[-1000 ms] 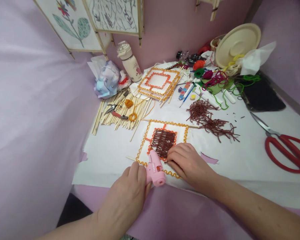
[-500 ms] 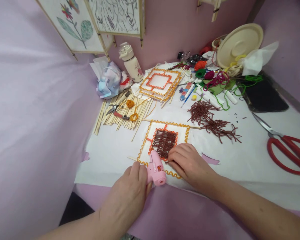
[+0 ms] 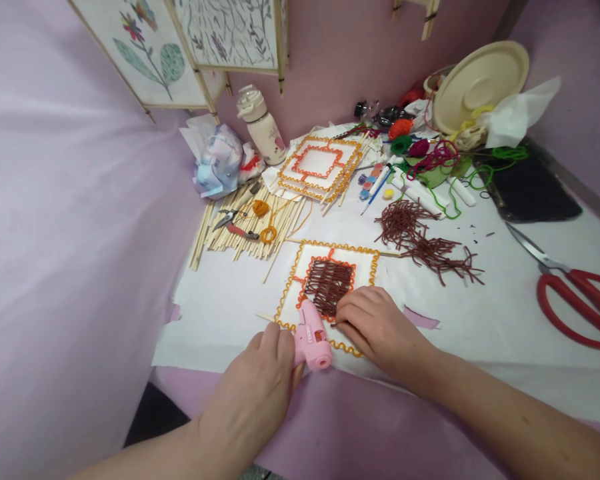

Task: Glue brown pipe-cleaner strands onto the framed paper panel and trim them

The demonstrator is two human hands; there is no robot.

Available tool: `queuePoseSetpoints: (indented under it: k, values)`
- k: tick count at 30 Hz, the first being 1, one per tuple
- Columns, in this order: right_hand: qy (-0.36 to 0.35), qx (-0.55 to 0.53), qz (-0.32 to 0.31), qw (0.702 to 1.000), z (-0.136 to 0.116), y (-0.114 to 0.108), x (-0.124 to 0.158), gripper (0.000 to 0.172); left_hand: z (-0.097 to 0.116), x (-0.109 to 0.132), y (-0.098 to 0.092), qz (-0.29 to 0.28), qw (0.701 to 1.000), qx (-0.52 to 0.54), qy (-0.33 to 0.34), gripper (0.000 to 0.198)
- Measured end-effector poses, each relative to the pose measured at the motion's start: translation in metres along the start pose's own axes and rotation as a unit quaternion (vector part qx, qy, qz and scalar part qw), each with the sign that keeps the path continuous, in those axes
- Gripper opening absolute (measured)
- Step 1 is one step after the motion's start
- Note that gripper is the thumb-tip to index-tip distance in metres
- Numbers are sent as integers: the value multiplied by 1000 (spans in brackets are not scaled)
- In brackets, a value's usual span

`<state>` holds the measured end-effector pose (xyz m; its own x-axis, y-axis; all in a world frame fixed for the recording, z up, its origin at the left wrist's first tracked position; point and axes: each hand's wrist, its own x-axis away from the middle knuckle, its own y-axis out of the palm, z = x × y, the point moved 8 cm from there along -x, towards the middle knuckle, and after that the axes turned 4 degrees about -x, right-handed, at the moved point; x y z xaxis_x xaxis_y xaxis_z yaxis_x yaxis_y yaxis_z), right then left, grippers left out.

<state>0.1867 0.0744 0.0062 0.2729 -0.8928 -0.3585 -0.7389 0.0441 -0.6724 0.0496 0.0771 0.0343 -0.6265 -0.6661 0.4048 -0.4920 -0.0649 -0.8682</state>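
Note:
A white square panel point(image 3: 367, 263) edged with wavy orange yarn lies in front of me, its middle filled with brown yarn strands point(image 3: 329, 283) inside a red-orange border. My left hand point(image 3: 253, 393) is closed round a pink glue gun point(image 3: 310, 337), whose nozzle points at the lower edge of the brown patch. Beside it, my right hand point(image 3: 377, 327) rests on the panel's lower right, fingers curled and pinched on a thin brown strand at the patch's edge.
A pile of cut brown yarn point(image 3: 423, 240) lies right of the panel. Red-handled scissors point(image 3: 575, 290) sit far right. Wooden sticks with pliers point(image 3: 240, 227) lie left, a second framed panel point(image 3: 320, 167) and a bottle point(image 3: 263, 127) behind. Yarn balls, a plate point(image 3: 480, 83) and a black tray point(image 3: 530, 190) crowd the back.
Almost nothing moved. Both hands and the glue gun stay where they were; only the camera view shifted slightly.

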Motion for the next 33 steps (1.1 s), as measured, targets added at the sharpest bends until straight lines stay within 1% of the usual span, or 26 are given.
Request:
queuePoseSetpoints:
  k: [9,12,16,18,21,22,24,26,27,29,31,33]
  values:
    - [9,-7,-1,1000,1,-1,0,17,-1,0,-3,-24,1000,7,-14,24]
    - [8,-9,2,1000,1,-1,0,16,-2,-1,-8,-29,999,8,-14,25]
    - [7,-13,3,1000,1,-1,0,15,-4,-6,-19,-36,999,36,-12,27]
    - [9,-16,3,1000,1,-1,0,16,-10,-8,-26,-48,997,60,-23,27]
    - [14,-22,5,1000,1,-3,0,15,-27,-8,-39,-65,987,136,-53,30]
    - [15,-23,5,1000,0,-3,0,15,-35,-6,-44,-61,981,172,-60,32]
    - [15,-25,4,1000,0,-4,0,14,-52,-1,-54,-31,966,247,-70,36]
    - [14,-30,5,999,-1,-4,0,13,-71,5,-55,-9,944,318,-92,39]
    - [13,-35,7,999,-1,-5,0,13,-80,8,-50,-7,929,355,-107,42]
    - [11,-51,15,999,-3,-7,0,13,-94,9,-35,-9,892,431,-133,48]
    - [12,-64,33,997,-6,-12,1,12,-98,5,-17,-2,855,504,-124,51]
    - [20,-63,59,996,-9,-19,0,11,-97,-5,0,27,814,572,-97,48]
